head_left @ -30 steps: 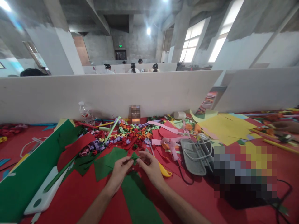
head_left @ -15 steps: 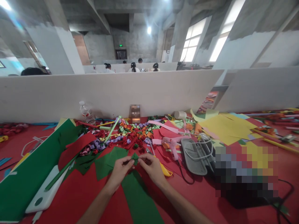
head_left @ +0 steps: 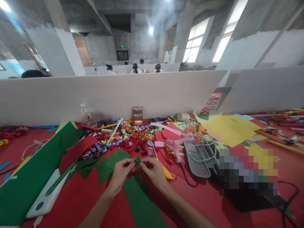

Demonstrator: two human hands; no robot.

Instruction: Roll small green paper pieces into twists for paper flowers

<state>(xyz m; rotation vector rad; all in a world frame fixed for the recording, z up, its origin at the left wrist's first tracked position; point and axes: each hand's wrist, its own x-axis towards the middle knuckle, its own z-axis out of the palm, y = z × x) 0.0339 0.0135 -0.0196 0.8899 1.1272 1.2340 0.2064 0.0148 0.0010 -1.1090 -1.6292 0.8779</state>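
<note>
A small folded piece of green paper (head_left: 137, 162) is pinched between both hands at the middle of the view. My left hand (head_left: 122, 174) grips its left side with thumb and forefinger, and my right hand (head_left: 154, 171) grips its right side the same way. Below them a wide strip of green paper (head_left: 142, 199) lies on the red table cover. More green sheets (head_left: 112, 163) lie just left of my hands. Beyond my fingertips is a heap of small folded paper pieces (head_left: 133, 136) in many colours.
A pink glue gun (head_left: 175, 148) and a grey tray (head_left: 197, 161) stand on the right, with cables around them. To the left are a white power strip (head_left: 46, 196) and a green board (head_left: 35, 177). A bottle (head_left: 86, 114) stands by the white partition (head_left: 114, 93). Yellow sheets (head_left: 232, 128) lie at right.
Both hands stay in place on the green paper piece, whose angle between the fingertips has shifted slightly. The rest looks the same.
</note>
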